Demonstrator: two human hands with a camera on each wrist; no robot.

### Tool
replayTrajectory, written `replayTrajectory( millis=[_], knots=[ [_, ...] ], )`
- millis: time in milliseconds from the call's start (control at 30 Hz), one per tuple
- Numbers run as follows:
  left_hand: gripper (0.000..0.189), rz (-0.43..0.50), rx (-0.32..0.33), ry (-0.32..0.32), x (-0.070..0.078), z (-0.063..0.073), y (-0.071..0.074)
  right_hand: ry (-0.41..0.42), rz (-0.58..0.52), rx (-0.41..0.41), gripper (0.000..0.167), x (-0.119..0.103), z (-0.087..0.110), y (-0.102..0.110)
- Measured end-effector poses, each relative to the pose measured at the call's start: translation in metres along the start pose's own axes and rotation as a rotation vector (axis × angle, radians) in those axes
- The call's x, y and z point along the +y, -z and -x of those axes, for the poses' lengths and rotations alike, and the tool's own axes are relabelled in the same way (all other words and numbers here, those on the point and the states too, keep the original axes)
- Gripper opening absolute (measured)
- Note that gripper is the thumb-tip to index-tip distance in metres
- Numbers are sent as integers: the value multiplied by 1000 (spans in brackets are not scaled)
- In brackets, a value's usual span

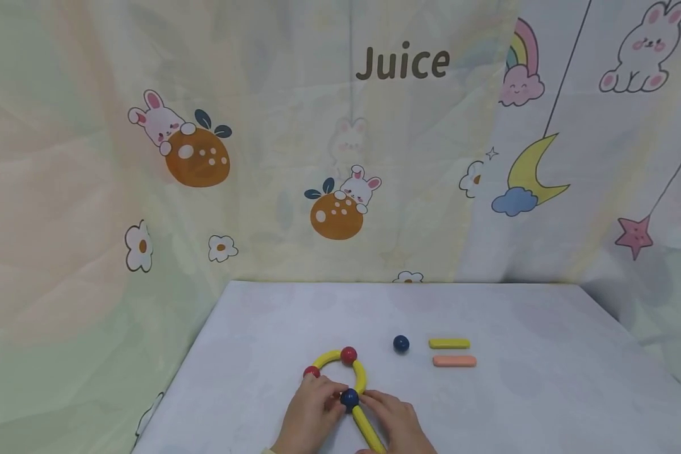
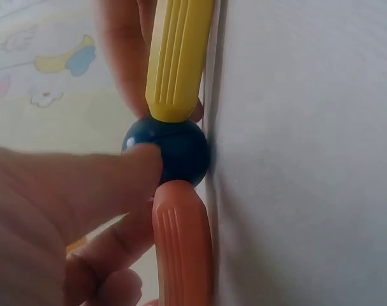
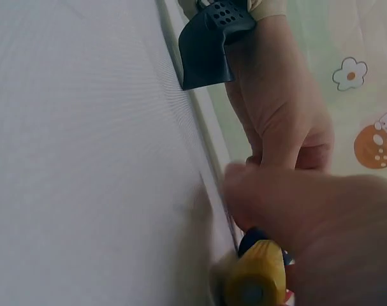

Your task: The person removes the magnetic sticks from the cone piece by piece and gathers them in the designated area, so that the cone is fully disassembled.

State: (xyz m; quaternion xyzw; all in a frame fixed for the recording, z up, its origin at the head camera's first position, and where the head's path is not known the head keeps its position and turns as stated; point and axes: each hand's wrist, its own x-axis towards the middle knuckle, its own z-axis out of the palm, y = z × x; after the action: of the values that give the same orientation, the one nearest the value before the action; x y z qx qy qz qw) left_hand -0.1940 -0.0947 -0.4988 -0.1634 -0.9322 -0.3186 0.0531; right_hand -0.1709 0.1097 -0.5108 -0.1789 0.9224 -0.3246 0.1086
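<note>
In the head view, my left hand [image 1: 312, 413] pinches a dark blue ball [image 1: 349, 398]. The left wrist view shows its thumb pressed on that blue ball [image 2: 177, 150]. A straight yellow magnetic rod [image 1: 369, 430] runs from the ball towards me. My right hand [image 1: 400, 419] grips this rod near the ball; its fingertips are partly hidden. An orange rod [image 2: 180, 242] joins the ball's other side, hidden by my left hand from above. Curved yellow rods [image 1: 360, 377] and red balls [image 1: 349, 355] form an arc beyond the hands.
A loose blue ball [image 1: 401, 343] lies right of the arc. Farther right, a short yellow rod [image 1: 449, 343] and an orange-pink rod [image 1: 454, 361] lie roughly parallel on the white table [image 1: 545, 391]. A printed cloth [image 1: 272, 157] hangs behind the table.
</note>
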Motion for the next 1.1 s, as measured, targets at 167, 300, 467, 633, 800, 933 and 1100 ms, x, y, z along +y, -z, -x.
replayTrajectory(
  millis=[167,300,467,633,800,933,1100],
  knots=[
    [33,-65,10,-68,-4,1,-1,52,11,-10,65,4,0,1],
    [34,-62,-17,-92,-5,1,-1,40,-38,-5,55,6,0,1],
    [30,-84,-38,-11,-1,0,0,-35,-62,129,43,8,0,4],
    [34,-155,22,67,2,0,0,-91,30,297,25,13,2,9],
    [35,-154,37,136,4,-1,-1,-82,44,332,22,16,2,14],
    [36,-146,59,173,4,-5,-5,-77,23,309,21,18,2,18],
    [36,-135,75,195,3,-5,-7,-92,-7,269,20,17,1,20]
  ],
)
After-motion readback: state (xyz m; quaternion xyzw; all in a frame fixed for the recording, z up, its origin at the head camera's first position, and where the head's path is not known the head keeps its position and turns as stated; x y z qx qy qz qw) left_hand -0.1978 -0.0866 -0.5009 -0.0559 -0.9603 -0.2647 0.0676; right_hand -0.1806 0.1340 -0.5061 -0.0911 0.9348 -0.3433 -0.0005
